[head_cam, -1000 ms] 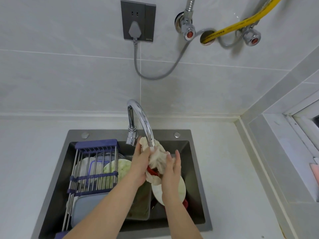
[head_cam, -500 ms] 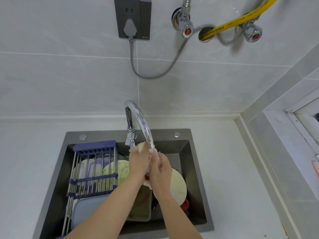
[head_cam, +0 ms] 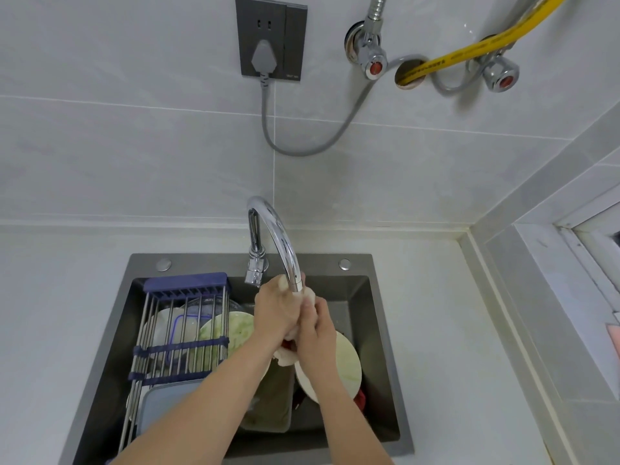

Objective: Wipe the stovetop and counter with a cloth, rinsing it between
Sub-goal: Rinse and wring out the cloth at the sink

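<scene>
Both hands are pressed together under the spout of the chrome faucet (head_cam: pixel 281 243), squeezing a pale, wet cloth (head_cam: pixel 285 359) between them. My left hand (head_cam: pixel 276 312) grips the cloth from the left, and my right hand (head_cam: pixel 317 333) grips it from the right. Most of the cloth is hidden inside the hands; a bunch of it sticks out below them and a bit shows at the top by the spout. All this is over the dark sink (head_cam: pixel 379 317). The stovetop is out of view.
The sink holds a steel and blue drying rack (head_cam: pixel 177 333) over dirty plates, a grey tray, and a soiled white plate (head_cam: pixel 347 362) under my right wrist. Pale counter (head_cam: pixel 453 347) lies on both sides. A wall socket with cable, valves and a yellow hose hang above.
The cloth was spread loose between my hands a second ago. My hands have since closed together and bunched it tight under the spout.
</scene>
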Demonstrator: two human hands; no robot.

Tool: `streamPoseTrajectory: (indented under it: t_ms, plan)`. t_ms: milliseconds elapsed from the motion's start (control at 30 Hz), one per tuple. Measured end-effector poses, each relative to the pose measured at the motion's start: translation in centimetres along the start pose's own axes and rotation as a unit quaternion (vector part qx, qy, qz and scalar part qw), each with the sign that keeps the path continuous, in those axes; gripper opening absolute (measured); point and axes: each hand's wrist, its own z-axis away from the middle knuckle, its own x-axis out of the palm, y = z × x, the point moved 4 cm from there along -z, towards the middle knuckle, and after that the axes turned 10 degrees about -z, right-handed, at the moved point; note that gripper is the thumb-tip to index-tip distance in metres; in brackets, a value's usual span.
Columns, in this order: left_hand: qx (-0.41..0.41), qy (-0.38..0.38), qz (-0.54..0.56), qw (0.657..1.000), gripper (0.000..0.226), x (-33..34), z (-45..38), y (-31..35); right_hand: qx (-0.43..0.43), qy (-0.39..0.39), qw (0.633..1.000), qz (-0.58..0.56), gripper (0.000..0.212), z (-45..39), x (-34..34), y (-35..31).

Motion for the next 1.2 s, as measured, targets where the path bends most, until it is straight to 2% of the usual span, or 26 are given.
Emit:
streamPoseTrajectory:
  t_ms: [100, 133, 167, 233, 300, 333, 433, 467, 533, 600, 667, 767, 933, 1033, 1133, 1167, 1200]
  plan:
    - [0.037, -0.005, -0.019, 0.999, 0.029, 0.3, -1.3, 0.1, 0.003, -0.044, 0.999, 0.012, 0.022, -0.6, -0.4, -0.9]
    - [-0.002, -0.021, 0.016, 1.000, 0.026, 0.6, -1.3, 0.1, 0.004, -0.054, 0.998, 0.016, 0.021, -0.8, -0.4, -0.9]
    - [0.005, -0.018, 0.001, 1.000, 0.021, 0.3, -1.5, -0.2, 0.003, -0.061, 0.998, 0.019, 0.019, -0.8, -0.5, -1.0]
    - [-0.033, -0.015, 0.040, 0.999, 0.011, -0.3, -1.2, -0.6, -0.010, -0.069, 0.997, 0.025, 0.023, -0.7, -0.8, -1.0]
    - [-0.061, 0.020, 0.074, 0.995, 0.010, -0.8, -1.1, -1.0, -0.002, -0.079, 0.997, 0.009, 0.032, -0.2, -1.4, -0.3]
    - [-0.090, 0.020, 0.128, 0.987, 0.013, -1.2, -0.7, -1.1, 0.018, -0.081, 0.996, -0.016, 0.040, 0.2, -1.3, 0.3]
    - [-0.154, -0.015, 0.258, 0.954, 0.016, -0.6, 0.6, -1.4, 0.116, -0.041, 0.982, -0.144, 0.079, 1.5, -0.6, 2.4]
    - [-0.163, -0.026, 0.282, 0.945, 0.020, -0.1, 0.8, -1.6, 0.135, -0.019, 0.974, -0.183, 0.084, 1.8, -0.1, 2.5]
    - [-0.186, -0.040, 0.267, 0.945, 0.030, 0.2, 1.2, -2.0, 0.145, 0.045, 0.962, -0.229, 0.072, 1.9, 0.5, 2.2]
    - [-0.181, -0.043, 0.223, 0.957, 0.029, 0.1, 2.0, -1.9, 0.130, 0.096, 0.958, -0.237, 0.048, 1.6, 0.9, 1.3]
    - [-0.168, -0.029, 0.234, 0.957, 0.038, -0.3, 2.1, -1.9, 0.127, 0.127, 0.964, -0.197, 0.031, 1.1, 1.5, 1.2]
    - [-0.122, -0.024, 0.193, 0.973, 0.040, -0.8, 1.9, -1.5, 0.127, 0.154, 0.972, -0.122, 0.027, 1.1, 2.0, 1.5]
    - [-0.078, -0.009, 0.086, 0.993, 0.047, -1.9, 0.8, -1.2, 0.034, 0.100, 0.991, 0.082, 0.049, -0.6, 1.6, 0.5]
    - [-0.062, 0.001, 0.025, 0.998, 0.045, -2.2, 0.1, -1.4, -0.005, 0.071, 0.967, 0.243, 0.059, -1.4, 1.4, 0.2]
    - [-0.030, 0.031, -0.041, 0.998, 0.041, -2.3, -0.2, -1.9, -0.039, 0.044, 0.944, 0.324, 0.054, -2.1, 1.2, 0.0]
    - [-0.024, 0.026, -0.067, 0.997, 0.039, -2.2, -0.1, -2.3, -0.083, 0.034, 0.926, 0.367, 0.050, -2.2, 1.0, -0.4]
    - [-0.025, 0.009, -0.082, 0.996, 0.036, -2.0, -0.1, -3.0, -0.086, 0.014, 0.914, 0.397, 0.046, -2.3, 0.8, -0.2]
